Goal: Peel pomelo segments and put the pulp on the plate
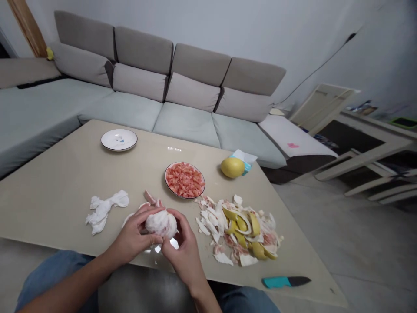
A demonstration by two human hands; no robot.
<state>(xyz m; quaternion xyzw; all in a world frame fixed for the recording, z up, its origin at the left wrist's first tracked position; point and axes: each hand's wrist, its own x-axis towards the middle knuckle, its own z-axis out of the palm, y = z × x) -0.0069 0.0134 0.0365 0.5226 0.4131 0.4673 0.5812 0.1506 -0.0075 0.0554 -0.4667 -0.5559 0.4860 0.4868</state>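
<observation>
Gripping a peeled pomelo just inside the near edge of a beige glossy table, the left hand and the right hand cup the fruit between them, fingers curved and pressed onto its white pith, neither hand spread flat. Reference positions below take the hands as centre and the wearer at 6 o'clock. A plate of pink pulp segments lies at 12 o'clock, a white plate at 11, and a crumpled tissue at 9. A pile of yellow peel and pith scraps lies at 3, a whole pomelo at 1, and a teal-handled knife at 4, close to the table edge. Hazards: moist pith can reduce grip, and the fruit may then slip and roll off the near edge. Excess finger pressure can burst the flesh. A forearm swung toward 4 o'clock can push the knife over the edge, and a careless reach toward 12 o'clock can tip the plate.
</observation>
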